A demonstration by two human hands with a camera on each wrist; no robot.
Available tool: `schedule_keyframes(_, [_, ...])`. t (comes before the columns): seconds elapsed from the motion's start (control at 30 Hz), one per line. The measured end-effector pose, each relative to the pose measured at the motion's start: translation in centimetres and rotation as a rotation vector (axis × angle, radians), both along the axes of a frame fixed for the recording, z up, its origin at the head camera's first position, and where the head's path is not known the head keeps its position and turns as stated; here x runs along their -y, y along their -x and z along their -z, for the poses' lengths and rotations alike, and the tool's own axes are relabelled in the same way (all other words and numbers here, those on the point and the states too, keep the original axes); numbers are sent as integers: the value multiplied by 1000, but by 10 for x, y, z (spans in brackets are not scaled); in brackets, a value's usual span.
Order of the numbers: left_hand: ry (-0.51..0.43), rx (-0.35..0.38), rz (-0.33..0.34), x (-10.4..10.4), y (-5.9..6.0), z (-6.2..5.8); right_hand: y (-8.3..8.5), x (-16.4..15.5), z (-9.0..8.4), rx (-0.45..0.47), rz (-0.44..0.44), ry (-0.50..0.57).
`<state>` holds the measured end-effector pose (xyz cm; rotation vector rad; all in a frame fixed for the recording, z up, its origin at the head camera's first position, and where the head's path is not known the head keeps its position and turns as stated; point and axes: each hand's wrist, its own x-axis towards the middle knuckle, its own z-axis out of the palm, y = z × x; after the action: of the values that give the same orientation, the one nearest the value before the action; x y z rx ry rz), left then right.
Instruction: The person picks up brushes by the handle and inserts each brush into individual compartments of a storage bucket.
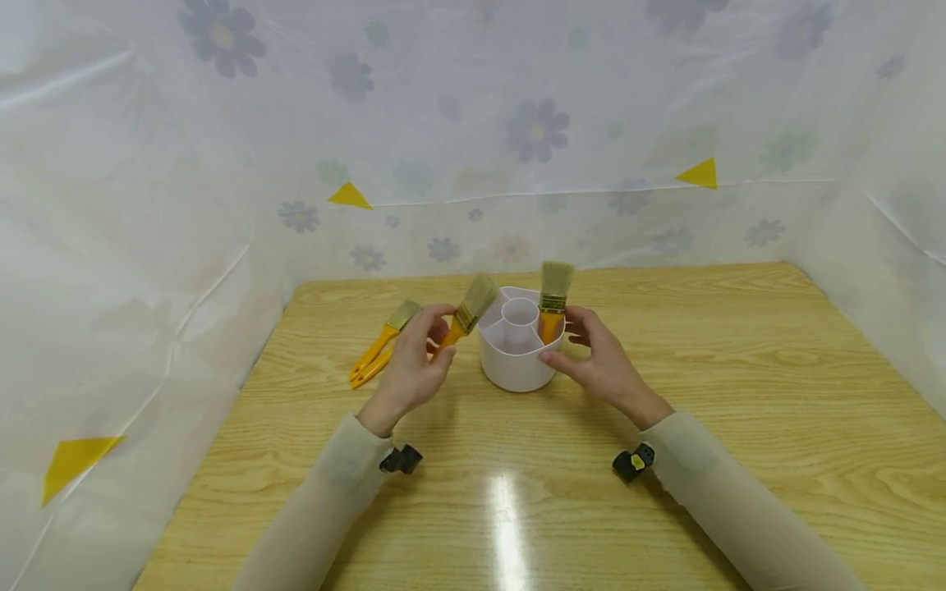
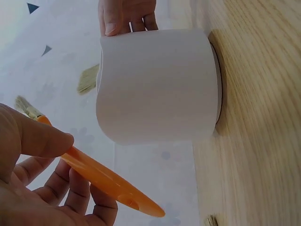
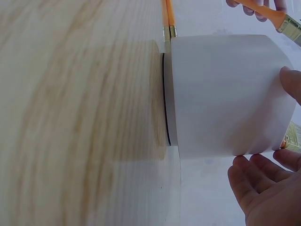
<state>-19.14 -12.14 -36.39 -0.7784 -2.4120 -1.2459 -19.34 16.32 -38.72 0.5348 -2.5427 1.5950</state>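
Observation:
My left hand [image 1: 415, 368] pinches a paintbrush [image 1: 476, 300] by its orange handle [image 2: 106, 178], bristles tilted up to the right beside a white divided round holder [image 1: 517, 373]. The holder stands upright on the table, with a small round cup in its middle. My right hand [image 1: 608, 368] grips the holder's right side, thumb near the front rim and fingers round the far side. Inside the right compartment another paintbrush [image 1: 556, 287] stands bristles up. Behind my left hand, orange-handled paintbrushes [image 1: 367, 361] lie together on the table, partly hidden by that hand.
The wooden table [image 1: 709, 369] ends at a back edge against a pale flowered plastic sheet [image 1: 458, 123]. Yellow triangles [image 1: 698, 174] mark the sheet. Small black devices [image 1: 401, 460] sit at both sleeve cuffs.

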Motion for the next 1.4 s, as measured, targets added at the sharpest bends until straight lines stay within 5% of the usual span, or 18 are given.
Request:
schedule_keyframes(0.37, [-90,89,-6,-3,-4,-5,-11,5,-17,2,-3,-9])
schedule_keyframes(0.8, [-172,78,24,-12,-6,-13,-10,4,-16,3,-10,1])
schedule_keyframes(1.0, [-195,80,51,-25,-17,-36,-10,5,-16,11,-5,-2])
schedule_keyframes(1.17, [-197,40,78,-32,-26,-51,0,0,0,7,-4,4])
schedule_keyframes(1.4, [-196,13,110,-37,-24,-55,12,-6,19,-10,0,-1])
